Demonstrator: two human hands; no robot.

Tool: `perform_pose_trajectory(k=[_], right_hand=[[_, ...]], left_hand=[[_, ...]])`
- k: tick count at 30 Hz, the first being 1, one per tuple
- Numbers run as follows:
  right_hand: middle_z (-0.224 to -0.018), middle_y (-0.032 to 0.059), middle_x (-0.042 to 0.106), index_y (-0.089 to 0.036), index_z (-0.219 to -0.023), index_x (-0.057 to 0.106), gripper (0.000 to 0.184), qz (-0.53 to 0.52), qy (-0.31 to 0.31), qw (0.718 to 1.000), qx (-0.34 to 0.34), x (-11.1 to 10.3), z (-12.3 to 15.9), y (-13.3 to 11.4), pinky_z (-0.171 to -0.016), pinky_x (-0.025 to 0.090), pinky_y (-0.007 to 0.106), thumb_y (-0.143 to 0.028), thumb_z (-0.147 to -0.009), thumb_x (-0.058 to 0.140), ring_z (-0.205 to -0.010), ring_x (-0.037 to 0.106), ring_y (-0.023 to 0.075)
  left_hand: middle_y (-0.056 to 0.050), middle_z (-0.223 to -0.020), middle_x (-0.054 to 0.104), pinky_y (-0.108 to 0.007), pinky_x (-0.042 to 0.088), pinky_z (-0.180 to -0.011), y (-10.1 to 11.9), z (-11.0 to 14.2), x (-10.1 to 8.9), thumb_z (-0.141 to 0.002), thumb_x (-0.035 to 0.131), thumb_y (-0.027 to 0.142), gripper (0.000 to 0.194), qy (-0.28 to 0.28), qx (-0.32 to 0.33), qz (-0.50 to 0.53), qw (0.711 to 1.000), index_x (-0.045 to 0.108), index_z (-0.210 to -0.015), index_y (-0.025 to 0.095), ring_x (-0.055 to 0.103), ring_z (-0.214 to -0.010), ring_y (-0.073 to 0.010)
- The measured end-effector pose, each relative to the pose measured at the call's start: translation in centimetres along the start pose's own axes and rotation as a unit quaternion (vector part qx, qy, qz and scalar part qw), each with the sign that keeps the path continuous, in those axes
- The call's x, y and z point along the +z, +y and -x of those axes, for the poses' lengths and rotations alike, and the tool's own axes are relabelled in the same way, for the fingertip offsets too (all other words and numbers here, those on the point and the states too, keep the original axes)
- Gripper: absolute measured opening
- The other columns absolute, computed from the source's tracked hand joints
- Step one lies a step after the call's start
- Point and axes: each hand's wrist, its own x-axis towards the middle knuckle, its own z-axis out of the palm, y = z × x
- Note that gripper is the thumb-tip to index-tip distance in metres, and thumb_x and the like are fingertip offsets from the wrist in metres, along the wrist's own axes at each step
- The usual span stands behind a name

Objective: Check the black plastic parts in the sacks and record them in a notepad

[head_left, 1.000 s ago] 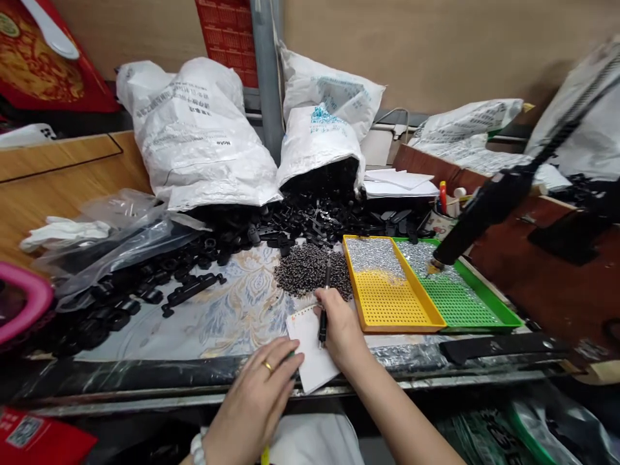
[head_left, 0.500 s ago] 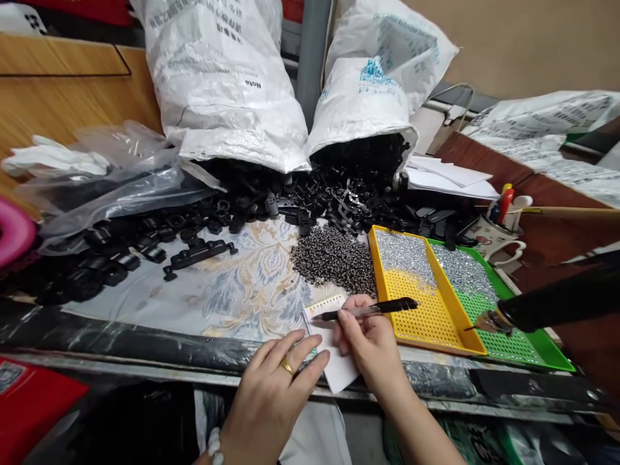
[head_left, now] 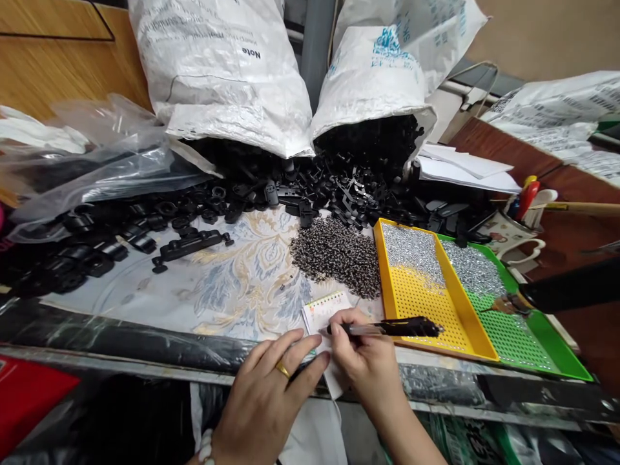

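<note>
In my right hand (head_left: 371, 361) is a black pen (head_left: 387, 327), pinched between thumb and fingers, its tip down at the notepad. The small white notepad (head_left: 322, 312) lies near the table's front edge, with a row of binding along its top and faint marks on the page. My left hand (head_left: 271, 387), wearing a gold ring, lies flat with fingers stretched out, fingertips on the notepad's left side. Both hands cover the lower part of the pad. Just beyond the pad sits a heap of small dark metal screws or similar parts (head_left: 336, 255).
To the right stand a yellow perforated tray (head_left: 438, 310) and a green tray (head_left: 530, 342) holding silvery small parts. A black tool (head_left: 571, 287) reaches over the green one. White sacks (head_left: 237, 97) spill black plastic parts (head_left: 194, 245) behind. A mug (head_left: 506, 236) holds pens.
My right hand with the pen has moved slightly down the page, and the pen's tip sits lower and farther right. My left hand keeps its place on the pad. The view has shifted a little.
</note>
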Motion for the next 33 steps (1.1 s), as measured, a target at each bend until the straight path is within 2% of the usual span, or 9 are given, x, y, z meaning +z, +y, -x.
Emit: perform_pose_trajectory(k=[9, 13, 16, 24, 28, 33], right_hand=[[-0.062, 0.0006, 0.056, -0.016, -0.07, 0.055, 0.015, 0.061, -0.019, 0.996, -0.061, 0.4, 0.15, 0.09, -0.056, 0.042, 0.021, -0.017, -0.081, 0.044, -0.06, 0.054, 0.011], [-0.064, 0.0003, 0.057, -0.016, -0.072, 0.055, 0.015, 0.042, -0.002, 0.998, -0.044, 0.23, 0.26, 0.13, -0.057, 0.043, 0.021, -0.017, -0.082, 0.044, -0.06, 0.054, 0.0104], [-0.065, 0.0002, 0.057, -0.016, -0.073, 0.055, 0.014, 0.019, -0.012, 0.999, -0.034, 0.08, 0.31, 0.1, -0.056, 0.043, 0.02, -0.018, -0.083, 0.044, -0.06, 0.055, 0.01], [-0.064, 0.0004, 0.056, -0.015, -0.073, 0.056, 0.015, 0.036, -0.033, 0.998, -0.048, 0.27, 0.18, -0.06, -0.056, 0.042, 0.021, -0.017, -0.082, 0.044, -0.06, 0.055, 0.0104], [-0.063, 0.0008, 0.056, -0.016, -0.07, 0.054, 0.016, 0.04, -0.026, 0.997, -0.057, 0.24, 0.21, 0.0, -0.056, 0.042, 0.022, -0.016, -0.082, 0.043, -0.06, 0.054, 0.0109], [-0.063, 0.0004, 0.056, -0.016, -0.072, 0.055, 0.015, 0.038, -0.025, 0.997, -0.059, 0.23, 0.34, -0.01, -0.056, 0.043, 0.022, -0.017, -0.083, 0.044, -0.06, 0.054, 0.0107]], left_hand=[[0.002, -0.111, 0.063, -0.03, 0.034, -0.088, -0.03, -0.17, -0.06, -0.085, 0.044, 0.011, 0.035, 0.003, 0.004, -0.002, 1.0, 0.056, -0.114, 0.026, 0.051, -0.106, -0.0159], [0.003, -0.112, 0.062, -0.03, 0.034, -0.088, -0.04, -0.19, -0.21, -0.084, 0.045, 0.01, 0.036, -0.009, 0.005, -0.008, 1.0, 0.056, -0.114, 0.027, 0.051, -0.106, -0.0155], [0.003, -0.112, 0.062, -0.029, 0.034, -0.088, -0.01, -0.12, -0.2, -0.084, 0.045, 0.011, 0.035, -0.01, 0.004, -0.014, 1.0, 0.056, -0.114, 0.027, 0.051, -0.106, -0.0152], [0.003, -0.116, 0.06, -0.031, 0.031, -0.092, 0.0, 0.29, 0.09, -0.087, 0.044, 0.015, 0.036, -0.019, -0.012, 0.005, 1.0, 0.052, -0.119, 0.028, 0.048, -0.111, -0.016], [0.003, -0.115, 0.061, -0.03, 0.033, -0.091, 0.02, 0.31, 0.04, -0.085, 0.046, 0.012, 0.038, -0.018, -0.005, 0.003, 1.0, 0.053, -0.118, 0.027, 0.049, -0.109, -0.0154], [0.003, -0.117, 0.059, -0.031, 0.033, -0.092, 0.03, 0.43, 0.2, -0.086, 0.047, 0.017, 0.036, -0.02, -0.02, 0.012, 1.0, 0.051, -0.121, 0.029, 0.048, -0.111, -0.0158]])
